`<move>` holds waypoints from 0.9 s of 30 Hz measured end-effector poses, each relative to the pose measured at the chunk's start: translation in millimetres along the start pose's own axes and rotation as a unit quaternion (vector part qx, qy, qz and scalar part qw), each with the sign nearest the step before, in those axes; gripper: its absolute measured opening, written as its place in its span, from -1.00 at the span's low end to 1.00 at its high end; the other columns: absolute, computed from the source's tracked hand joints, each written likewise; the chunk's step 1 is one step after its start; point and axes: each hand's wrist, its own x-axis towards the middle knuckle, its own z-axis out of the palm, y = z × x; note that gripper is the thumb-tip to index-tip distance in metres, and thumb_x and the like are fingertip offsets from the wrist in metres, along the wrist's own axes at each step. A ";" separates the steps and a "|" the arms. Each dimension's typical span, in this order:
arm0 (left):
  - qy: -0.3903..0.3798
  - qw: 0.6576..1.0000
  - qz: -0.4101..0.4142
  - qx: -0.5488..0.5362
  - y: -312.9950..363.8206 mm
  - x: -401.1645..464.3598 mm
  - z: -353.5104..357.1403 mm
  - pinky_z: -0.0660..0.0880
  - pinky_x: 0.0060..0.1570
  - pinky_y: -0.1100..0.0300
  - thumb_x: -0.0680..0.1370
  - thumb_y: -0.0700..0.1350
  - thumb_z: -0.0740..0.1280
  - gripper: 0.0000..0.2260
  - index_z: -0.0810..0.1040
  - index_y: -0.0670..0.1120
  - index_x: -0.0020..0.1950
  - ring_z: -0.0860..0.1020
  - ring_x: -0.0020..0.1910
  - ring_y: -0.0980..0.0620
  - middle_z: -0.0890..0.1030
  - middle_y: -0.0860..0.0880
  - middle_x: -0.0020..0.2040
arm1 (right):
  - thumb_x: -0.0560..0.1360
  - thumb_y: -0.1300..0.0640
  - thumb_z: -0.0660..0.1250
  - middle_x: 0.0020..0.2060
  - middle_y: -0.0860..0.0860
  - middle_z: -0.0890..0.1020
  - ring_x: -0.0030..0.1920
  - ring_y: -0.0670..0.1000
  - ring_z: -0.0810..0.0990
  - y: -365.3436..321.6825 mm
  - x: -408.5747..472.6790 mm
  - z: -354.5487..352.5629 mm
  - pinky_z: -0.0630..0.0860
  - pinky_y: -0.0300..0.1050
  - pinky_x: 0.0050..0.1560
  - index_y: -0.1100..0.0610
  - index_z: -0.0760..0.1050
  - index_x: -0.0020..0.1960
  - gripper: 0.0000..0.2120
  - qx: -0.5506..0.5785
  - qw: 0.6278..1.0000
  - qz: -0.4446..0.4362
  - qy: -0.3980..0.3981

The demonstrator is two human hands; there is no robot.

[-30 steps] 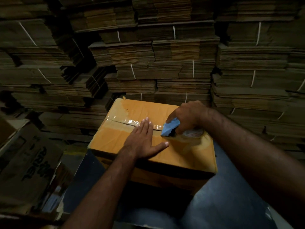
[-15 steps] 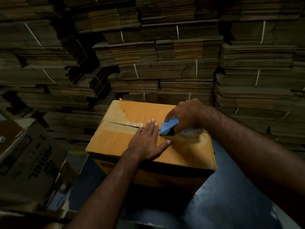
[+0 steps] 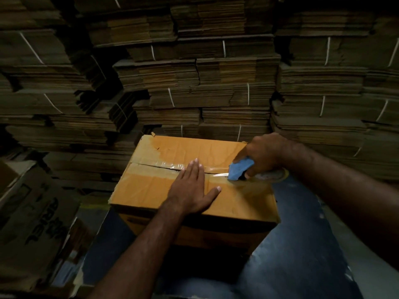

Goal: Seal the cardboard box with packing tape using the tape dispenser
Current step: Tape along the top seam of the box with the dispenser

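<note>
An orange-brown cardboard box (image 3: 155, 186) stands in front of me with its top flaps closed. Shiny clear tape (image 3: 164, 164) runs along the centre seam. My left hand (image 3: 192, 188) lies flat on the box top, fingers straight, over the seam near the middle. My right hand (image 3: 263, 155) grips a blue tape dispenser (image 3: 239, 170) at the right end of the seam. The tape roll (image 3: 274, 175) shows just behind the hand, over the box's right edge. A short stretch of tape spans from the dispenser to the box.
Tall stacks of flattened, strapped cardboard (image 3: 194, 72) fill the whole background close behind the box. A printed carton (image 3: 32, 216) lies at the lower left. The box rests above my blue-clad legs (image 3: 291, 255).
My right hand has drawn the dispenser further right along the seam, toward the box's right edge. My left hand has stayed flat near the middle of the seam.
</note>
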 end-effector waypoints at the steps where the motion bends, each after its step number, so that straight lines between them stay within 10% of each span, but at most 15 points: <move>1: 0.001 1.000 0.007 -0.003 2.4 -0.5 -0.6 -0.15 0.56 0.01 0.56 0.42 -0.13 -0.14 -0.14 -0.19 0.61 -0.18 0.61 -0.07 -0.19 -0.18 0.62 | 0.41 -0.37 0.32 0.32 -0.14 0.50 0.26 -0.01 0.49 -1.3 1.6 0.7 0.50 -0.03 0.09 -0.31 0.31 0.43 -0.39 0.003 1.000 -0.002 0.005; 20: -0.007 1.000 0.013 0.008 41.1 18.5 2.0 -0.17 0.54 -0.01 0.49 0.51 -0.18 -0.05 -0.18 -0.18 0.61 -0.19 0.60 -0.10 -0.21 -0.20 0.62 | 0.48 -0.28 0.33 0.26 -0.09 0.53 -0.04 -0.10 0.42 38.1 -25.5 16.1 0.36 -0.16 -0.05 -0.31 0.23 0.48 -0.40 0.088 0.996 0.008 -0.013; 27: -0.002 0.998 0.057 0.004 44.6 14.8 -1.3 -0.19 0.54 0.00 0.51 0.50 -0.17 -0.07 -0.15 -0.18 0.62 -0.16 0.61 -0.07 -0.18 -0.18 0.62 | 0.44 -0.30 0.35 0.32 -0.13 0.50 0.26 -0.01 0.49 19.9 -10.9 14.3 0.50 -0.03 0.06 -0.35 0.30 0.42 -0.43 0.030 0.999 0.029 -0.006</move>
